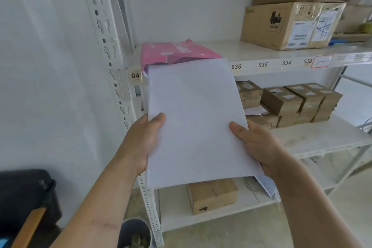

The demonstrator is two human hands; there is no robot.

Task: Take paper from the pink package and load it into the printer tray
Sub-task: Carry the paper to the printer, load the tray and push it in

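Observation:
A stack of white paper (197, 119) is held in front of me, its far end at or just inside the torn mouth of the pink package (177, 52). The package lies on the upper shelf (261, 54) at its left end. My left hand (138, 143) grips the stack's left edge, thumb on top. My right hand (255, 145) holds the right edge the same way. A black object (26, 193) sits at the lower left; I cannot tell whether it is the printer.
A white slotted shelf post (112, 56) stands left of the package. Cardboard boxes (289, 24) fill the upper shelf's right side, small brown boxes (291, 102) the middle shelf, and one box (211, 195) the lower shelf. A grey bin (134, 231) stands on the floor.

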